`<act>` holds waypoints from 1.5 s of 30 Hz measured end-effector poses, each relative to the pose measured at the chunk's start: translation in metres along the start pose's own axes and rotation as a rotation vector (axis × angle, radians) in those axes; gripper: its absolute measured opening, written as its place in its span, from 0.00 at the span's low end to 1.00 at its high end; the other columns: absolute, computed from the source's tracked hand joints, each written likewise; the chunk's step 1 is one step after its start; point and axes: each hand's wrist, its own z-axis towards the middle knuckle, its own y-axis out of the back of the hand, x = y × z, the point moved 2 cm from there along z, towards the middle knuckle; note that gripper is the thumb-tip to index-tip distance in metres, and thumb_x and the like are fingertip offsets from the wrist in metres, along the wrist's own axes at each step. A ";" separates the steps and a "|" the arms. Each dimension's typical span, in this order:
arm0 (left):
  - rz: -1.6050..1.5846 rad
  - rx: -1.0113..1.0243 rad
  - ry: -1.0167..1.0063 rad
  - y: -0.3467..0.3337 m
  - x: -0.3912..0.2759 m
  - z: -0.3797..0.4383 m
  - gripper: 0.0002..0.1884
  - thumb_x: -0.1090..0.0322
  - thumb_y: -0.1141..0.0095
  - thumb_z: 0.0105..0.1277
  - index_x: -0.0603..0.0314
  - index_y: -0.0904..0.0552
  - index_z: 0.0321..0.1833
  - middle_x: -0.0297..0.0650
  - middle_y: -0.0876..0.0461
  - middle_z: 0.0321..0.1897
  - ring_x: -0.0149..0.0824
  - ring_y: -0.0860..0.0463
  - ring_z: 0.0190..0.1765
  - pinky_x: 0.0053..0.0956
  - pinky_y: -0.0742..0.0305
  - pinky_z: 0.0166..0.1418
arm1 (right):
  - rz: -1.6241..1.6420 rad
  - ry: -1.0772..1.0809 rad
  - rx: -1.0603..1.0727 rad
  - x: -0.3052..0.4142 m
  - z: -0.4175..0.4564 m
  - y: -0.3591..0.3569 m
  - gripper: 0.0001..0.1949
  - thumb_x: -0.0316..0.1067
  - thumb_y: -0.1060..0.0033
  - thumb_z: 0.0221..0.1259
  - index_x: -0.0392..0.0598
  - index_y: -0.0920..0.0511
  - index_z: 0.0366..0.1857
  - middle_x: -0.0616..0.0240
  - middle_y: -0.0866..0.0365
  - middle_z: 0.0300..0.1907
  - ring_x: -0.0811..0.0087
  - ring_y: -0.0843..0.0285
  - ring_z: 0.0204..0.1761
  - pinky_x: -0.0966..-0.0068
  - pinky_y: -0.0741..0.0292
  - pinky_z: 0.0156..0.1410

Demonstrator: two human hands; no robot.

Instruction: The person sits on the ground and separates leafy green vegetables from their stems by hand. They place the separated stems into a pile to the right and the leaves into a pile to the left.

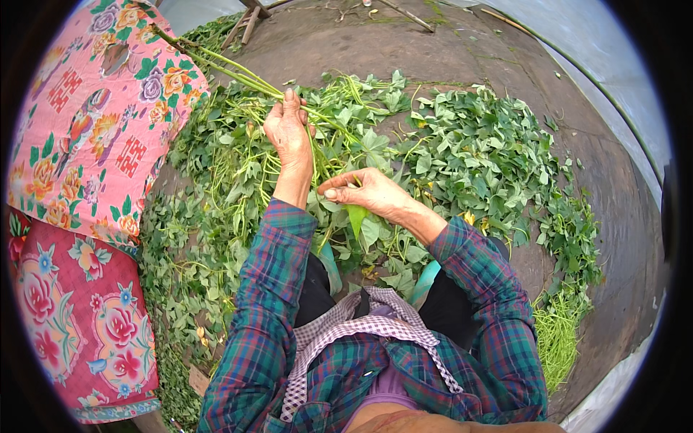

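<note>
My left hand (288,125) is closed around a bunch of long green vine stems (233,70), whose root-like ends point up and to the left over a floral cloth. Leafy parts of the bunch hang down to the right of that hand. Lower and to the right, my right hand (361,192) pinches a leaf stalk between thumb and forefinger, and a bright green leaf (355,217) hangs beneath its fingers. Cut vines with lobed leaves (243,162) lie heaped under both hands.
A broad pile of loose leaves (476,146) lies to the right, with a heap of bare green stalks (557,338) at lower right. Pink floral cloth (108,124) and red floral cloth (86,319) cover the left side. Wooden legs (249,24) stand at the top on the dark floor (325,43).
</note>
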 end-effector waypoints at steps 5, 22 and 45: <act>-0.023 -0.012 -0.007 -0.006 0.003 0.001 0.15 0.55 0.43 0.69 0.61 0.24 0.32 0.28 0.32 0.17 0.22 0.37 0.18 0.19 0.41 0.18 | 0.163 -0.016 0.000 -0.022 -0.003 -0.005 0.15 0.41 0.31 0.58 0.42 0.17 0.42 0.71 0.17 0.36 0.81 0.24 0.42 0.79 0.30 0.54; -0.019 0.047 -0.068 -0.015 0.005 -0.009 0.16 0.54 0.40 0.67 0.60 0.24 0.33 0.28 0.30 0.20 0.20 0.36 0.20 0.18 0.39 0.19 | 0.291 0.022 -0.042 -0.014 -0.007 -0.020 0.19 0.45 0.29 0.57 0.42 0.19 0.45 0.73 0.20 0.38 0.82 0.27 0.41 0.81 0.31 0.53; 0.003 0.083 -0.046 -0.002 -0.004 -0.007 0.15 0.57 0.41 0.68 0.63 0.23 0.34 0.30 0.31 0.17 0.22 0.34 0.19 0.19 0.35 0.18 | -0.362 0.066 -0.263 -0.008 -0.028 0.051 0.09 0.34 0.48 0.57 0.47 0.17 0.35 0.73 0.20 0.25 0.83 0.28 0.31 0.77 0.28 0.39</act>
